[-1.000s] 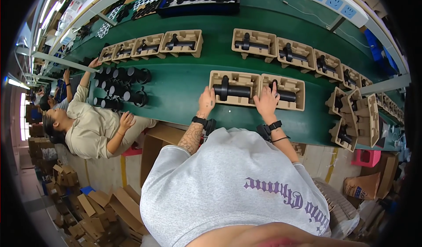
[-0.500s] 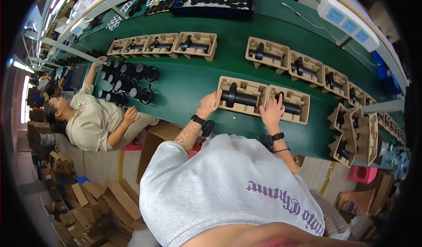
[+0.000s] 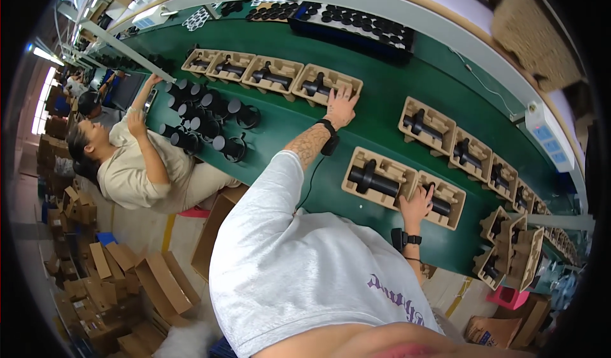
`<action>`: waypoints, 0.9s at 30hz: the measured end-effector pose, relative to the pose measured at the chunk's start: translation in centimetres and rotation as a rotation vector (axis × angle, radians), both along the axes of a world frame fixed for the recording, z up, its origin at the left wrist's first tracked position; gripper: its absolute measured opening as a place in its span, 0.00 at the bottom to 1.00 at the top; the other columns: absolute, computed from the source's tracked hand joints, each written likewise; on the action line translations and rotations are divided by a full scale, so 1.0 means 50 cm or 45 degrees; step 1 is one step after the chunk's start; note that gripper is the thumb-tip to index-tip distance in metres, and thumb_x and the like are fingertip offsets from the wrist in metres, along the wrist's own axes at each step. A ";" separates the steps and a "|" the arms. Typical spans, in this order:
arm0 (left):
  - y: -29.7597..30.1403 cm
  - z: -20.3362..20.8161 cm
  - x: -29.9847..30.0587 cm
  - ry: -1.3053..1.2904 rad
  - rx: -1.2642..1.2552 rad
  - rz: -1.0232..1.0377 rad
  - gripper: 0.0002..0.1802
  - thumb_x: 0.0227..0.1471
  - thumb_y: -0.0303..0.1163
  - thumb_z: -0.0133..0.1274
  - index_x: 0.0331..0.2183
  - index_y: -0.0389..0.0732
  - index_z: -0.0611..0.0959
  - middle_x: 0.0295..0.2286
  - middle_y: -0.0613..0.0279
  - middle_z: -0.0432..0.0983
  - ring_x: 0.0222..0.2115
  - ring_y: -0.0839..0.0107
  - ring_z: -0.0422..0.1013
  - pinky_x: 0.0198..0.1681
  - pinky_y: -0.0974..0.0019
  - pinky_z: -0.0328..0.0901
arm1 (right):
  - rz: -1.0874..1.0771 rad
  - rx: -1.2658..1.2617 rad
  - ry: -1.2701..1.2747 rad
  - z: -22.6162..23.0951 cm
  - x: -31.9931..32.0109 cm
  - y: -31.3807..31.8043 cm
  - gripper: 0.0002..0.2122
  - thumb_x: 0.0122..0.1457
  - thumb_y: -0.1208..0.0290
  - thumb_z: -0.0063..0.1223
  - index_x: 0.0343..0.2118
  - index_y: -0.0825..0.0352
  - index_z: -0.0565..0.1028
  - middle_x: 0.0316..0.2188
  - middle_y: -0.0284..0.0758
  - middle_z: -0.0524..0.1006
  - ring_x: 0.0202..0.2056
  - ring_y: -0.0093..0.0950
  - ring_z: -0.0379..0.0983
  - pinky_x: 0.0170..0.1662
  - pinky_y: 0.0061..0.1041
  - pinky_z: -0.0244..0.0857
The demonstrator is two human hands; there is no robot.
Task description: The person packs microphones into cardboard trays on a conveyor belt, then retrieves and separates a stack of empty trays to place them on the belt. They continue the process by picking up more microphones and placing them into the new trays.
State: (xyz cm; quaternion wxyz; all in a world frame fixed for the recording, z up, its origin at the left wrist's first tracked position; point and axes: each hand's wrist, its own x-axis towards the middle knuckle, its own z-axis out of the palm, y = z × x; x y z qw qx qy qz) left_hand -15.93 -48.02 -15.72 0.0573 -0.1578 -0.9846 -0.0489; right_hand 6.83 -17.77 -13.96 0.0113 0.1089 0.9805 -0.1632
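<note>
My left hand point(image 3: 342, 108) reaches across to the back row, thumb and fingers over the right end of a brown moulded-pulp tray point(image 3: 307, 94). In that tray lies a black tubular part point(image 3: 316, 87) with a raised collar. My right hand point(image 3: 417, 206) grips the left end of the right-hand near tray point(image 3: 453, 222), its fingertips by the black tube point(image 3: 440, 203) inside. Beside it stands another near tray point(image 3: 352, 189), holding a black tube with a collar point(image 3: 375, 181). My palms hide parts of the tray walls.
More filled trays point(image 3: 428, 121) run along the back right. Stacked trays point(image 3: 503, 246) stand at the right end. Black cylinders point(image 3: 205, 127) stand at the left, near a seated co-worker point(image 3: 137, 167). A dark box of black round parts point(image 3: 356, 33) sits behind.
My left hand has left the near left tray and moved forward to the back row. My right hand stays at the near right tray. The co-worker's nearer hand has risen.
</note>
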 end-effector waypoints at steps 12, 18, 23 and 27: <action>0.040 -0.068 -0.056 -0.187 -0.038 -0.046 0.37 0.48 0.34 0.44 0.59 0.45 0.54 0.57 0.52 0.54 0.61 0.58 0.38 0.56 0.39 0.43 | -0.121 0.074 -0.033 -0.035 -0.003 -0.014 0.22 0.42 0.67 0.59 0.44 0.66 0.71 0.51 0.34 0.64 0.63 0.36 0.42 0.53 0.59 0.45; 0.033 -0.063 -0.063 -0.256 0.070 -0.099 0.35 0.48 0.33 0.43 0.59 0.44 0.56 0.50 0.50 0.65 0.61 0.56 0.40 0.54 0.37 0.45 | -0.131 0.123 -0.070 -0.043 -0.011 -0.019 0.24 0.43 0.68 0.58 0.47 0.64 0.70 0.53 0.33 0.62 0.63 0.36 0.41 0.52 0.55 0.46; 0.029 -0.064 -0.061 -0.255 0.094 -0.127 0.36 0.47 0.33 0.45 0.59 0.42 0.55 0.48 0.49 0.66 0.61 0.55 0.40 0.54 0.36 0.45 | -0.147 0.111 -0.087 -0.042 -0.012 -0.026 0.24 0.44 0.68 0.57 0.47 0.64 0.70 0.54 0.33 0.62 0.63 0.35 0.41 0.52 0.54 0.46; 0.018 -0.058 -0.061 -0.272 0.078 -0.124 0.37 0.46 0.32 0.45 0.58 0.42 0.56 0.47 0.49 0.67 0.60 0.55 0.41 0.53 0.36 0.45 | -0.132 0.058 0.011 -0.058 -0.005 -0.016 0.21 0.45 0.70 0.55 0.45 0.65 0.71 0.52 0.34 0.63 0.63 0.37 0.41 0.51 0.60 0.45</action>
